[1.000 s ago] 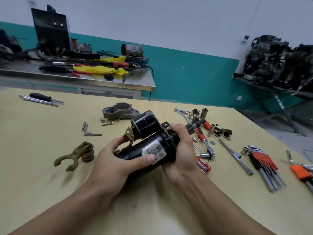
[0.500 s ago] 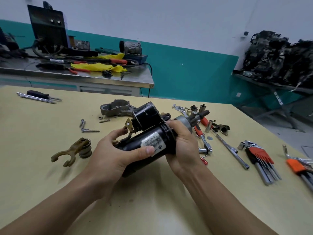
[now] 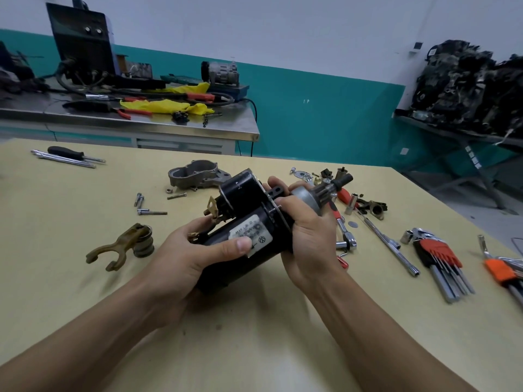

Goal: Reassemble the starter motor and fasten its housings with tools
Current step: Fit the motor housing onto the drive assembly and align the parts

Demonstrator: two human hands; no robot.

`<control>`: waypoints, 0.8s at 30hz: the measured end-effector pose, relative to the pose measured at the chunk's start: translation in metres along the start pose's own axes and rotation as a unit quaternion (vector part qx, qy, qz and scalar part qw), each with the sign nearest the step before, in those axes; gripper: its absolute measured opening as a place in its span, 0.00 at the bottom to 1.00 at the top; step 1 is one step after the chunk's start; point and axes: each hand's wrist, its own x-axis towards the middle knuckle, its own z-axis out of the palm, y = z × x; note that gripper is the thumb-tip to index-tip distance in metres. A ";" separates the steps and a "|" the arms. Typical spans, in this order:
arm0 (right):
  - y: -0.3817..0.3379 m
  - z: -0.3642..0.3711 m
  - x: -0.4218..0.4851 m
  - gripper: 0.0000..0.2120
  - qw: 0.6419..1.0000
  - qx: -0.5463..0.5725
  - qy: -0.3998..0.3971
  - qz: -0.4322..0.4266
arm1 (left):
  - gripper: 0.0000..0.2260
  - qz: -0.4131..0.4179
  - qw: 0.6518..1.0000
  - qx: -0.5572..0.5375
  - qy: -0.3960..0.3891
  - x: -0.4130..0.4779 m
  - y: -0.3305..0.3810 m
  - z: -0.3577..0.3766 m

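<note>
I hold the black starter motor [image 3: 249, 222] above the table, its solenoid [image 3: 240, 190] on top and the pinion shaft [image 3: 331, 188] pointing away to the right. My left hand [image 3: 195, 256] grips the rear of the body, thumb pressed on the white label. My right hand [image 3: 308, 239] wraps around the front end by the black plate, fingers curled over the top. The grey nose housing [image 3: 195, 174] lies on the table behind the motor. A brown shift fork [image 3: 119, 247] with a ring part lies at the left. Several bolts [image 3: 150, 206] lie near the housing.
Ratchet [image 3: 343, 230], extension bar [image 3: 387, 244], sockets and small parts lie right of the motor. Hex key sets [image 3: 441, 258] sit at the right edge. A screwdriver [image 3: 73, 154] lies far left. A cluttered steel bench [image 3: 135, 120] stands behind the table.
The motor has been lifted slightly and turned, so the pinion shaft now sticks out clearly past my right hand. Both hands keep their grip.
</note>
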 end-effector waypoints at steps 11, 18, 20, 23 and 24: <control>0.005 -0.002 0.003 0.09 0.994 0.044 0.046 0.094 | 0.40 -0.003 1.000 0.023 0.008 0.002 0.002 -0.008; -0.004 -0.004 0.007 0.11 0.993 0.034 0.096 0.068 | 0.41 0.005 0.999 0.043 -0.002 0.008 0.001 -0.007; -0.006 -0.003 0.006 0.12 0.993 0.029 0.098 0.061 | 0.40 0.015 0.999 0.042 -0.002 0.008 0.001 -0.007; -0.009 0.000 0.006 0.14 0.994 0.023 0.100 0.048 | 0.38 0.035 0.999 0.035 -0.014 0.007 0.001 -0.006; -0.011 0.000 0.006 0.15 0.994 0.021 0.103 0.043 | 0.38 0.042 0.998 0.031 -0.021 0.007 0.001 -0.006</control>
